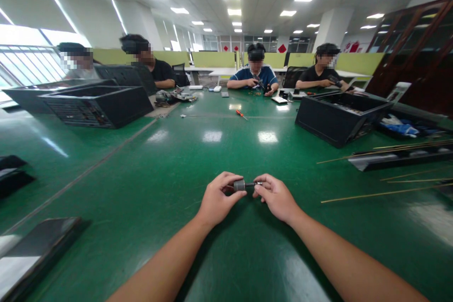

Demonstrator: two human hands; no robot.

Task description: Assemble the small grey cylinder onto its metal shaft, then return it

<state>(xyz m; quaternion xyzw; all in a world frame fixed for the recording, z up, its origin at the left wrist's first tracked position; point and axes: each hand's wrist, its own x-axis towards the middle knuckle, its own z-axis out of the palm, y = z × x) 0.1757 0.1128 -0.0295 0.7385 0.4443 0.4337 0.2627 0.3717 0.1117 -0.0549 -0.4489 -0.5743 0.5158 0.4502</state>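
Observation:
Just above the green table, both hands meet in the middle of the head view. My left hand [217, 198] is closed around a small electric motor, or what looks like one: a short grey metal cylinder [239, 185] lying sideways. From its right end a thin dark shaft [249, 184] points toward my right hand [276, 196]. The thumb and fingers of that hand pinch the shaft's far end, where a small shiny tip shows. My left fingers hide the cylinder's left end.
An orange screwdriver [241, 114] lies farther out on the green table [177, 160]. Black computer cases stand left [130, 106] and right [318, 120]. Thin brass-coloured rods [375, 194] reach in from the right. A dark flat panel [46, 245] lies near left. Several people sit opposite.

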